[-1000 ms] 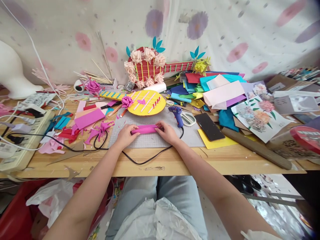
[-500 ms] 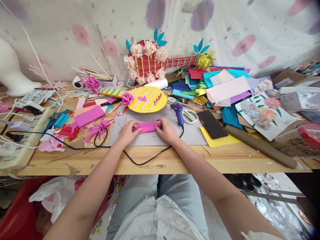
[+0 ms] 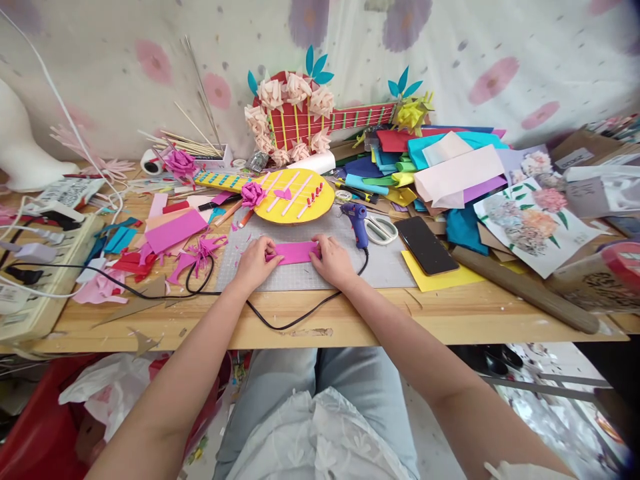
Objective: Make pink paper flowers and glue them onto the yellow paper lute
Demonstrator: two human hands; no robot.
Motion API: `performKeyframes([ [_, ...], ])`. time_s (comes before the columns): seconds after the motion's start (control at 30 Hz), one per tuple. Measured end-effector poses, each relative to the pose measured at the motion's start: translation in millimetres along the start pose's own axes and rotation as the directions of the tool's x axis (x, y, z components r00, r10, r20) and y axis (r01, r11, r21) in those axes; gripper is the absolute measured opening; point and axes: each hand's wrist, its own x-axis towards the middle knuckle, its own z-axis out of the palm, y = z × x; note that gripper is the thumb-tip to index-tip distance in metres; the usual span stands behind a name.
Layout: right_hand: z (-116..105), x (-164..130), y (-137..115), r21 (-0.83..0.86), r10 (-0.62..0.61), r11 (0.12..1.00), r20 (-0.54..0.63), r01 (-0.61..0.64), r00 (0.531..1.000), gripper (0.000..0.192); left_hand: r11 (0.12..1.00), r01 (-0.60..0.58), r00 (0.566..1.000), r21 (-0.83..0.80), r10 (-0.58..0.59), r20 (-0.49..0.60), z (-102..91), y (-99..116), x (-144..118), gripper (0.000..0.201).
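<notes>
You are at the folding step: your left hand (image 3: pixel 255 264) and right hand (image 3: pixel 334 261) press the ends of the pink foam strip (image 3: pixel 296 253) flat on the grey cutting mat (image 3: pixel 300 267), fingers curled over its edges. Next likely calls for an even, firm crease. The strip looks soft, matte, magenta, lying near the blue glue gun (image 3: pixel 356 223).

Wooden table (image 3: pixel 350 323): grey mat (image 3: pixel 300 273), black cable (image 3: pixel 280 323), phone (image 3: pixel 425 245), scissors (image 3: pixel 383 230).

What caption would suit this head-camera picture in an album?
Both hands, left hand and right hand, press a pink foam strip flat on a grey cutting mat.
</notes>
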Motion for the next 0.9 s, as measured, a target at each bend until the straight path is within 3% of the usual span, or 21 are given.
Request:
performKeyframes([
  [0.2,0,0,0,-0.042,-0.011,0.999,0.017,0.012,1.0,0.023,0.998,-0.051,0.999,0.043,0.051,0.009,-0.6,1,0,0.018],
  [0.37,-1,-1,-2,-0.092,-0.036,0.995,0.019,0.038,0.999,0.023,0.956,-0.243,0.97,0.166,0.243,0.022,0.1,3,1,0.006],
  [0.5,-2,0,-4,-0.111,-0.018,0.994,0.041,0.022,0.999,0.024,0.924,-0.337,0.94,0.182,0.321,0.115,0.4,6,1,0.021],
  [0.67,-3,0,-4,-0.077,0.034,0.997,0.041,-0.03,0.999,0.028,0.938,-0.298,0.95,0.177,0.273,0.155,-0.3,13,1,0.022],
  [0.83,0,0,0,-0.012,0.082,0.997,-0.002,-0.082,0.997,0.037,0.945,-0.221,0.969,0.242,0.184,0.166,6.2,24,9,0.007],
  [0.9,1,-1,1,-0.012,0.083,0.996,-0.021,-0.083,0.996,0.038,0.943,-0.204,0.974,0.261,0.169,0.151,9.8,28,11,0.013],
])
